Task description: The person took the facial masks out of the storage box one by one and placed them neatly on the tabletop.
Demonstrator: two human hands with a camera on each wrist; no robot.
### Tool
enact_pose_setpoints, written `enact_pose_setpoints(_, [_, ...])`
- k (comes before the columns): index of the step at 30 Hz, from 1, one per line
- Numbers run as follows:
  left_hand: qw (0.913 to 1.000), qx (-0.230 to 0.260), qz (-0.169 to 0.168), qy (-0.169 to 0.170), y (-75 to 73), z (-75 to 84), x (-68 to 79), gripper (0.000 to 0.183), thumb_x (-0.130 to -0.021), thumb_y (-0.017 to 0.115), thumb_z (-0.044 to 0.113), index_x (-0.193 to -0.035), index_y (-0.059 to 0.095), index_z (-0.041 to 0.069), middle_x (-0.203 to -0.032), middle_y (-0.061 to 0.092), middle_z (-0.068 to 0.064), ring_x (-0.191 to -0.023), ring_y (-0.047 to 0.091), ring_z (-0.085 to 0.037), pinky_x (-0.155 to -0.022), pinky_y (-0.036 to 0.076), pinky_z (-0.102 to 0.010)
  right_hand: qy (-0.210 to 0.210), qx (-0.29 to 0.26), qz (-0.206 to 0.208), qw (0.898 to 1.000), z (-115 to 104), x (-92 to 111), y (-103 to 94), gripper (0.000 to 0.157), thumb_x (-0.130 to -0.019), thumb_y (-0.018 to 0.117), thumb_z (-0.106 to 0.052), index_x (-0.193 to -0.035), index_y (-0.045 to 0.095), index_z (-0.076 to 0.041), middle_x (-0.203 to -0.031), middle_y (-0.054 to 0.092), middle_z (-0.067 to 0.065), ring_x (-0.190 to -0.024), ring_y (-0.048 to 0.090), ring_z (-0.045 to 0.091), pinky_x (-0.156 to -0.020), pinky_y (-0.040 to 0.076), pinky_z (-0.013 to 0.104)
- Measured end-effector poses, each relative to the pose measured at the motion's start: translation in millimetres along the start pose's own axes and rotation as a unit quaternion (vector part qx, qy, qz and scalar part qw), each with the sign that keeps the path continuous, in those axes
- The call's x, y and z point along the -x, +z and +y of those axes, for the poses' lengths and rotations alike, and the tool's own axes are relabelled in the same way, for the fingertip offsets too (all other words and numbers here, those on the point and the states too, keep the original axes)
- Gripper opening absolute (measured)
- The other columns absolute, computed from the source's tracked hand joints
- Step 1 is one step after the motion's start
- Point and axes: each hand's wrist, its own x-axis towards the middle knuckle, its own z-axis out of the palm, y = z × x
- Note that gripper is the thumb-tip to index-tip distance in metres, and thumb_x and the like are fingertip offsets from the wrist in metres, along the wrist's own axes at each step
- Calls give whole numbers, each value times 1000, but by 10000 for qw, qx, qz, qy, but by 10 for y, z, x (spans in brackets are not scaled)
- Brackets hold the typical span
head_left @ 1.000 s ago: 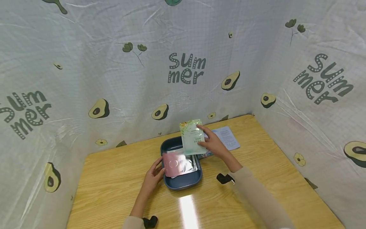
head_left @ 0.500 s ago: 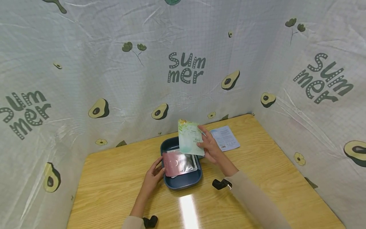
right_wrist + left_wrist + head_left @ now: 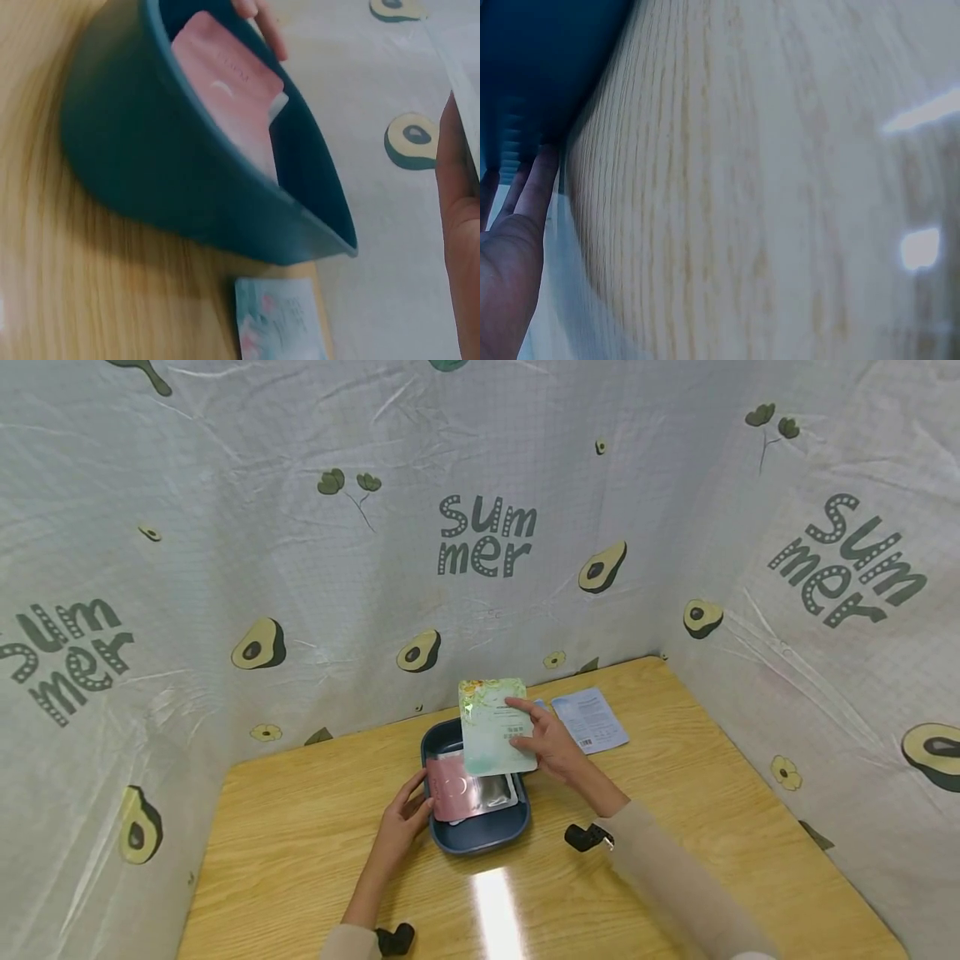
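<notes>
My right hand pinches a pale green sheet mask sachet with flowers along its top edge, holding it above a dark blue bin. Its edge shows at the right of the right wrist view. Inside the bin lies a pink and silver sachet, with a pale edge of something beneath it. My left hand rests against the bin's left side. In the left wrist view, its fingers are fairly straight against the outer wall.
A pale lilac sachet with small print and a barcode lies on the wooden table at the back right. Another flower-printed sachet lies beside the bin, mostly hidden in the head view. A printed cloth hangs close behind the table.
My right hand has carried the green sachet slightly left and down over the bin, its tilt varying on the way. The left hand and bin have stayed in place.
</notes>
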Motion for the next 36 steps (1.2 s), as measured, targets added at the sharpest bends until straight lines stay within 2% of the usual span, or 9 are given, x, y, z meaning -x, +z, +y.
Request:
enact_pose_setpoints(5, [10000,-5,7,20,-8,-13,-5,57,-102,64,16,-155,44,19,-162,37,-11,-138,49,-39,-103,51,-36,-56,897,147,9958,-56,30,-89,72,-92,64,13,-156,34,-3,-163,22,15,-127,55,12,-87,58,26])
enact_pose_setpoints(12, [10000,60,-14,4,-22,-12,13,57,-102,64,17,-155,44,21,-162,37,-8,-139,48,-37,-104,49,-35,161,1165,402,9922,-128,107,-241,72,-93,62,15,-156,37,-8,-158,34,17,-127,57,15,-88,59,30])
enact_pose_setpoints(15, [9999,100,-34,5,-28,-9,16,57,-102,64,18,-155,43,21,-162,36,-7,-140,48,-37,-104,49,-35,177,1460,559,9876,-163,138,-307,71,-92,62,15,-155,39,-8,-162,30,14,-130,52,18,-90,57,26])
enact_pose_setpoints(19, [9999,117,-32,-20,-35,-11,11,58,-102,64,19,-155,43,21,-163,36,-9,-140,48,-38,-104,49,-35,161,2013,763,9764,-203,173,-386,70,-92,64,14,-154,41,-7,-166,21,9,-132,42,21,-91,52,17])
enact_pose_setpoints(24, [10000,27,7,-22,-34,-16,3,57,-102,64,18,-155,44,20,-162,36,-9,-139,48,-38,-104,50,-35,65,2173,763,9731,-247,220,-459,70,-91,65,13,-154,39,-4,-166,20,13,-132,42,21,-92,50,15])
enact_pose_setpoints(27, [10000,-16,22,-22,-34,-19,3,57,-102,64,18,-155,44,21,-162,36,-9,-138,49,-38,-104,50,-37,13,2318,797,9695,-269,257,-507,68,-92,65,12,-154,40,-4,-166,22,13,-143,32,20,-99,44,12])
enact_pose_setpoints(31, [10000,21,7,-78,-30,-12,1,57,-102,65,18,-154,45,24,-162,38,-5,-138,50,-35,-105,49,-37,26,2434,935,9654,-300,330,-592,66,-92,64,13,-153,42,-4,-166,22,10,-155,8,17,-108,29,7])
enact_pose_setpoints(34, [10000,27,-27,-88,-28,1,0,57,-101,65,19,-154,45,25,-162,38,-4,-138,50,-34,-105,49,-37,94,2505,1049,9624,-323,395,-661,65,-92,63,13,-152,42,-3,-166,22,10,-155,6,19,-112,27,12])
enact_pose_setpoints(36, [10000,12,-56,-18,-30,9,-2,57,-102,64,18,-155,44,22,-162,37,-7,-138,50,-36,-105,49,-39,153,2630,1137,9580,-340,438,-701,65,-92,63,13,-152,42,-3,-165,23,10,-155,8,20,-118,23,20])
